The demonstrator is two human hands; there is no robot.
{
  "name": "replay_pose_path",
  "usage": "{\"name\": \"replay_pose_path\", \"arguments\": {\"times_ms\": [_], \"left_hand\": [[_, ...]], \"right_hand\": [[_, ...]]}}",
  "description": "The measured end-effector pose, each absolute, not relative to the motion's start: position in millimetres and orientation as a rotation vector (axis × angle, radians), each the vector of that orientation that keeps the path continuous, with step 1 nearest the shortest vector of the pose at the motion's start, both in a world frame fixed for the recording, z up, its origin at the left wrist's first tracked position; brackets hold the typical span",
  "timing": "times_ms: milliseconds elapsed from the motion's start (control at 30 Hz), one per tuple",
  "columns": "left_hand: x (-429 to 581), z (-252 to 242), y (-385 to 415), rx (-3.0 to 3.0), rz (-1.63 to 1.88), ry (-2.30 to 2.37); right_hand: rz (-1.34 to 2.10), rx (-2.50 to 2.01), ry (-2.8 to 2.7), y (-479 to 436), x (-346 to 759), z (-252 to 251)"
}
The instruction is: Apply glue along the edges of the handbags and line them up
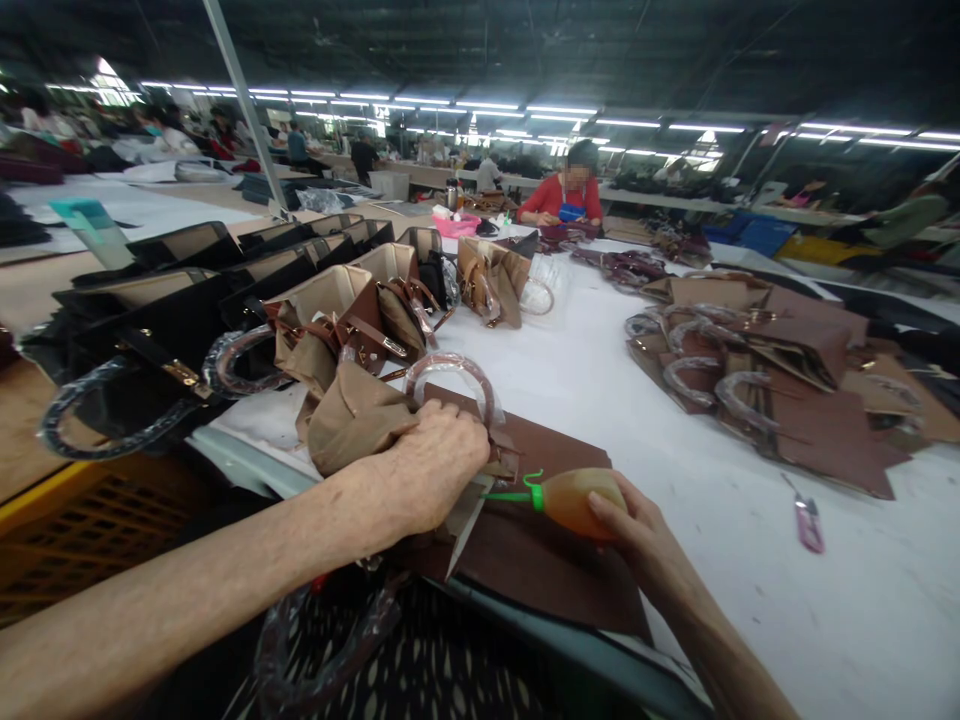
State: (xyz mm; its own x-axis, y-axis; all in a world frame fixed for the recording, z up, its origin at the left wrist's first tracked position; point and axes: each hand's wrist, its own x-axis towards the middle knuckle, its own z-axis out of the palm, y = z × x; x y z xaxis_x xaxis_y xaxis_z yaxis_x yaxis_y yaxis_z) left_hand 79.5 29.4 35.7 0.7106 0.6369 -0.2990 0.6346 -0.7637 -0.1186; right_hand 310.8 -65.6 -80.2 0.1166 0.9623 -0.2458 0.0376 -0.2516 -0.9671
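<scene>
My right hand [626,515] is wrapped round a glue bottle [577,500] of amber liquid with a green cap. The bottle lies nearly level, its thin green nozzle pointing left at the edge of a brown handbag piece [559,560]. My left hand [442,460] is closed on the bag's bunched tan lining [360,415], close to the nozzle tip. What its fingers pinch is partly hidden beneath the hand. A plastic-wrapped handle [454,372] arches just behind my left knuckles. Another wrapped handle [322,660] hangs below, by my lap.
Black handbags [161,310] and brown handbags [375,290] stand in rows at the left. A pile of brown bag parts [795,370] and pink thread snips [808,525] lie on the white table [720,560]. A yellow crate [90,530] sits lower left. A person in red [570,200] works across the table.
</scene>
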Motion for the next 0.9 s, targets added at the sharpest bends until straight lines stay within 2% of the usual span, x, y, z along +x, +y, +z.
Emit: {"name": "replay_pose_path", "arguments": {"times_ms": [233, 600, 900], "left_hand": [[73.9, 22.5, 30.3, -2.887, 0.348, -1.013], [77.2, 35.6, 27.8, -2.915, 0.501, -1.059], [73.8, 26.5, 29.7, -2.897, 0.445, -1.009]], "right_hand": [[1.312, -1.438, -1.037, -72.3, 306.7, -76.1], [1.337, -1.411, -1.022, -83.6, 295.7, -63.7], [1.408, -1.385, -0.929, -95.9, 284.3, -57.3]]}}
